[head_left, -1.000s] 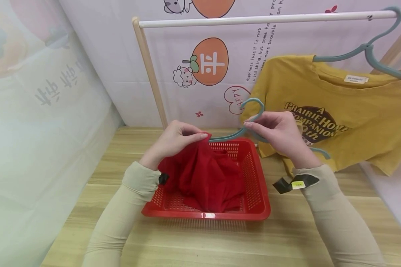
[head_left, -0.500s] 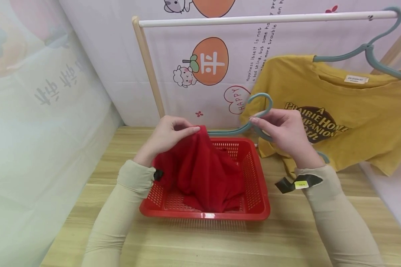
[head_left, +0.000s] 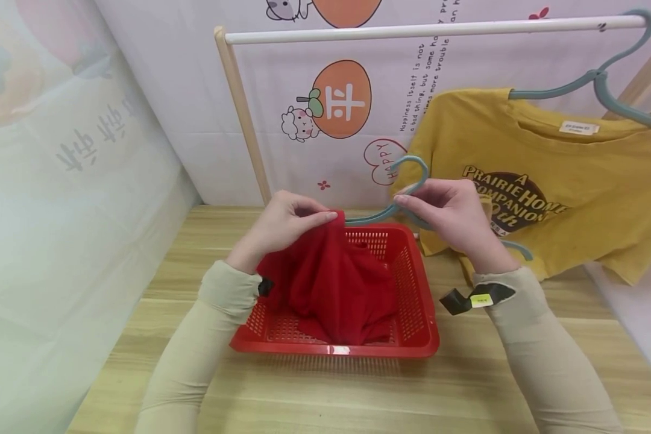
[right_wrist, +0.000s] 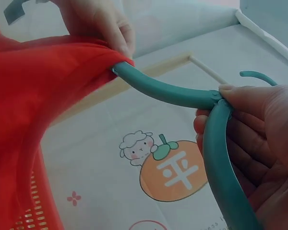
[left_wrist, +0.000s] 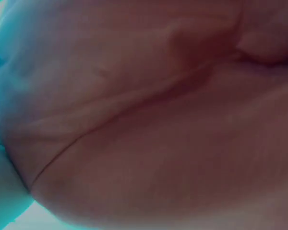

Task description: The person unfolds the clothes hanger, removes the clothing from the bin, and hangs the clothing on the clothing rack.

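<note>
My left hand (head_left: 284,226) pinches the edge of a red garment (head_left: 331,283) between thumb and fingers, where it covers the end of one hanger arm. A teal clothes hanger (head_left: 374,218) runs from there to my right hand (head_left: 456,214), which pinches it just below the hook. In the right wrist view, the bare part of the hanger (right_wrist: 168,93) enters the garment's edge (right_wrist: 120,63), with left fingers (right_wrist: 117,36) behind. Most of the garment hangs bunched into a red basket (head_left: 422,301). The left wrist view holds mostly blurred skin.
A white rail (head_left: 412,31) on a wooden stand (head_left: 241,114) runs across the back. From it a yellow T-shirt (head_left: 466,138) hangs on another teal hanger (head_left: 624,108), close behind my right hand. A wood-grain table (head_left: 282,398) bears the basket.
First my hands shifted apart and slightly up, the left one drawing the garment's edge leftward. Since then they have come back toward each other and down a little, garment and hanger with them.
</note>
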A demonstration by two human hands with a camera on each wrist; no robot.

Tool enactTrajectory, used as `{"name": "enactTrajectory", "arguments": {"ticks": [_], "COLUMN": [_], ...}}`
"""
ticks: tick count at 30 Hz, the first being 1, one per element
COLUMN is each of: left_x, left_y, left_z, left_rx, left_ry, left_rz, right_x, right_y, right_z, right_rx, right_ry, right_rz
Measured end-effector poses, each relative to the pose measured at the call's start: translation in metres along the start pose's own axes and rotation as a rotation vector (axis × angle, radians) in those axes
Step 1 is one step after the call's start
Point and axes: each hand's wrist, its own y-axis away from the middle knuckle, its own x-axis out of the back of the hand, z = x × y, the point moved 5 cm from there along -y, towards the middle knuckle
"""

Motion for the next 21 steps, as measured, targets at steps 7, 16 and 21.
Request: {"name": "enactTrajectory", "arguments": {"ticks": [7,16,21], "left_x": [-0.019,-0.027,-0.025], "left_y": [-0.008,-0.010,-0.011], "left_z": [0.013,0.021,0.029], "left_rx": [-0.063,-0.098,-0.153], "left_ry": [-0.057,0.020,-0.058], "left_rz": [-0.006,-0.040,-0.045], "right_x": [-0.019,-0.025,-0.025], "right_y": [-0.001,-0.004,-0.007], "right_z": [-0.005,-0.006,-0.008], "right_rx": [0.048,0.080,0.090], "right_ry": [-0.001,0.000,-0.002], "right_rz": [-0.060,-0.047,-0.023]}}
